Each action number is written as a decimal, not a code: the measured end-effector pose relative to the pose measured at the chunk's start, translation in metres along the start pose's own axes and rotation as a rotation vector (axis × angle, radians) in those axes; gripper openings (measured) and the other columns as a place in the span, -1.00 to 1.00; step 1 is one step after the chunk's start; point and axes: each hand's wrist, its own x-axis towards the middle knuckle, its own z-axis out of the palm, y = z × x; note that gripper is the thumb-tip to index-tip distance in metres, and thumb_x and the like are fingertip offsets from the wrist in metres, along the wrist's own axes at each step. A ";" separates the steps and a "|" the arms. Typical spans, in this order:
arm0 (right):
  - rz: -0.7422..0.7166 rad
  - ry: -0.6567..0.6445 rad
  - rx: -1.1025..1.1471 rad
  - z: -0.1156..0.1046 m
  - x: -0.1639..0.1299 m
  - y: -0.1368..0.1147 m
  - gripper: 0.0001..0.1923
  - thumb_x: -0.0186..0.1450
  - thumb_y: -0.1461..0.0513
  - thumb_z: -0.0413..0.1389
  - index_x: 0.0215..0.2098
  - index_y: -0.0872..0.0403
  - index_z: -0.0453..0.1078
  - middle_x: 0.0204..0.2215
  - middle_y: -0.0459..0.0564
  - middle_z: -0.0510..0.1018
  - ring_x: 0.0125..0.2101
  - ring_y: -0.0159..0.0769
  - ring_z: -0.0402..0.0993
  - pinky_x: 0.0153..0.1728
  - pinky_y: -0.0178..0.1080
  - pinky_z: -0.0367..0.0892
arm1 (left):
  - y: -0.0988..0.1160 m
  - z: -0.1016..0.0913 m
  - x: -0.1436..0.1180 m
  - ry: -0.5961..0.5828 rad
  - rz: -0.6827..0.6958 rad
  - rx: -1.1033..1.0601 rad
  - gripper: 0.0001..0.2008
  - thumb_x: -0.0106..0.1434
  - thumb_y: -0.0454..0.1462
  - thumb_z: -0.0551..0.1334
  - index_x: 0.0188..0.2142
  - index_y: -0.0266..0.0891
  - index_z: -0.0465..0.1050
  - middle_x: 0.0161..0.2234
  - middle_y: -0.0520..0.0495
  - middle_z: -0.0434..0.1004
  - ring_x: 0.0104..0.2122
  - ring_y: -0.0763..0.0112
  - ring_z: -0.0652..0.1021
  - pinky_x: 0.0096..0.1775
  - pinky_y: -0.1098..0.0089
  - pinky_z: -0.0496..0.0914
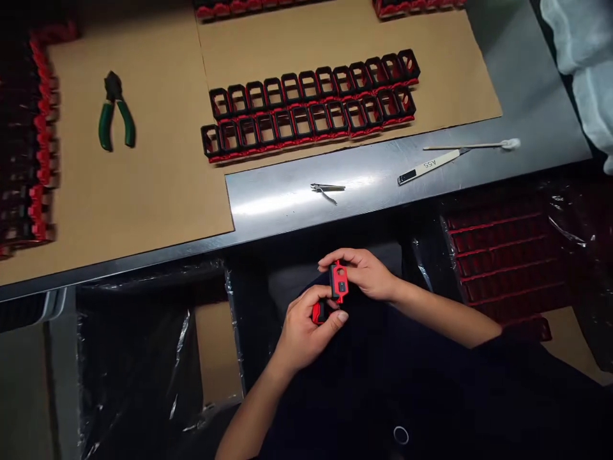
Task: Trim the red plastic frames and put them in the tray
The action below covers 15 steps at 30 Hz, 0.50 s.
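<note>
A: What do the hands hold?
B: Low in the centre of the frame, the right hand (366, 273) pinches a red-and-black part (338, 281). The left hand (306, 326) is closed around a second red piece (318, 312), just below the table edge (268, 237).

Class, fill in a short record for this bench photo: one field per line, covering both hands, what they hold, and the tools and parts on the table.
left hand: grips a red and black part
right hand: holds a red and black piece upright, below the table edge
frames: two rows, black on red, on cardboard
pliers: green handles, on cardboard
tweezers: on the bare metal table
swab: beside a white stick marked A55
</note>
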 end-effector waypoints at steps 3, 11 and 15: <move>-0.096 0.010 -0.105 0.002 -0.004 -0.002 -0.76 0.24 0.29 0.17 -0.13 0.06 0.58 -0.17 -0.03 0.64 -0.14 -0.27 0.57 -0.08 -0.21 0.45 | -0.001 0.000 0.000 0.033 0.073 0.077 -0.90 0.26 -0.21 0.32 -0.29 -0.17 0.48 -0.44 0.08 0.49 -0.47 0.51 0.45 -0.36 0.47 0.36; -0.234 0.016 -0.333 0.001 -0.009 -0.008 -0.69 0.28 0.32 0.07 -0.11 0.02 0.60 -0.13 -0.03 0.63 -0.11 -0.27 0.56 -0.06 -0.22 0.45 | -0.001 0.001 0.004 0.015 0.146 0.167 -0.85 0.29 -0.18 0.31 -0.33 -0.19 0.44 -0.47 0.07 0.41 -0.49 0.50 0.39 -0.40 0.47 0.32; -0.218 -0.020 -0.338 -0.002 -0.012 -0.010 -0.68 0.32 0.30 0.08 -0.03 0.02 0.57 -0.10 -0.02 0.62 -0.09 -0.27 0.55 -0.06 -0.22 0.46 | -0.001 0.002 0.003 0.014 0.186 0.165 -0.86 0.29 -0.21 0.30 -0.36 -0.20 0.42 -0.47 0.06 0.41 -0.48 0.51 0.40 -0.41 0.48 0.33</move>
